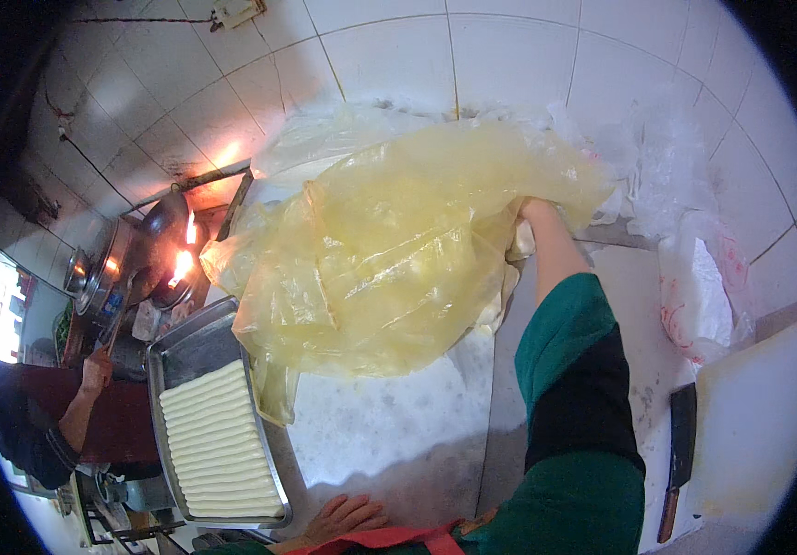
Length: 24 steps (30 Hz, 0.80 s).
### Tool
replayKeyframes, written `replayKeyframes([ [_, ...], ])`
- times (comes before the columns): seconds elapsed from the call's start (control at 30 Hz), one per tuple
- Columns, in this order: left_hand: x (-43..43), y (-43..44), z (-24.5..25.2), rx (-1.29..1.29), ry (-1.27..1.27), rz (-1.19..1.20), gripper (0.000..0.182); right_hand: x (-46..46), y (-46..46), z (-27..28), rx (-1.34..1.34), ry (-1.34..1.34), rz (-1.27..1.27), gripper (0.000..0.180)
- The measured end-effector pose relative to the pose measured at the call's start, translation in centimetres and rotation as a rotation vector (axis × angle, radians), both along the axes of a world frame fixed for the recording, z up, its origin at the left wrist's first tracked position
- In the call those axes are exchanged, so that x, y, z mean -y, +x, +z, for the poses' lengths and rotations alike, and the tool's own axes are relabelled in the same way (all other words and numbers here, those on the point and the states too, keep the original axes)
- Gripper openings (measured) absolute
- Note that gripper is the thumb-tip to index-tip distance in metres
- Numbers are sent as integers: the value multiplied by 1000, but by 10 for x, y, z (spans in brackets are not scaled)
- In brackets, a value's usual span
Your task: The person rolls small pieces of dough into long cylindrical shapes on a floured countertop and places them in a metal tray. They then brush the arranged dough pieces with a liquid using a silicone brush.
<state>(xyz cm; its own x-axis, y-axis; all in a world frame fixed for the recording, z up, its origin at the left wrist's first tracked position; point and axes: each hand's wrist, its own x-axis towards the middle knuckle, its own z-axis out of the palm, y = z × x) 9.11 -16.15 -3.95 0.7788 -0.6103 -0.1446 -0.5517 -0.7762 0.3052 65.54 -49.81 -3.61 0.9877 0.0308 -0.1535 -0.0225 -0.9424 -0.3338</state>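
A large, crumpled sheet of yellowish translucent plastic (398, 257) covers much of the counter before me. Pale shapes show faintly beneath it, too blurred to name. My right hand (537, 211) reaches to the sheet's right side; its fingers are hidden by the plastic, so their grip cannot be seen. White cloth or wrapping (494, 312) shows under the sheet's right edge. My left hand (346, 519) rests with fingers apart near the counter's front edge, holding nothing. To its left, a metal tray (197, 354) holds several long rolls of pale dough (221, 444) in a row.
At the left, flames (183, 263) rise beside a wok (162, 229), and another person's hand (96, 368) holds a long-handled utensil. A cleaver (679, 437) lies right, beside a white cutting board (752, 423). Plastic bags (703, 291) lie behind it. A tiled wall (509, 62) bounds the back.
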Motion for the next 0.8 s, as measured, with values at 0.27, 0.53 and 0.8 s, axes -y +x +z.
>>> replayKeyframes([
  [0.27,0,-6,-2,10,92,-2,40,8,-17,7,74,-1,105,34],
  [0.53,-9,-2,-10,218,188,-152,37,0,-27,19,88,-10,193,34],
  [0.8,-7,-1,-13,184,71,-68,37,17,-110,29,179,136,30,34],
])
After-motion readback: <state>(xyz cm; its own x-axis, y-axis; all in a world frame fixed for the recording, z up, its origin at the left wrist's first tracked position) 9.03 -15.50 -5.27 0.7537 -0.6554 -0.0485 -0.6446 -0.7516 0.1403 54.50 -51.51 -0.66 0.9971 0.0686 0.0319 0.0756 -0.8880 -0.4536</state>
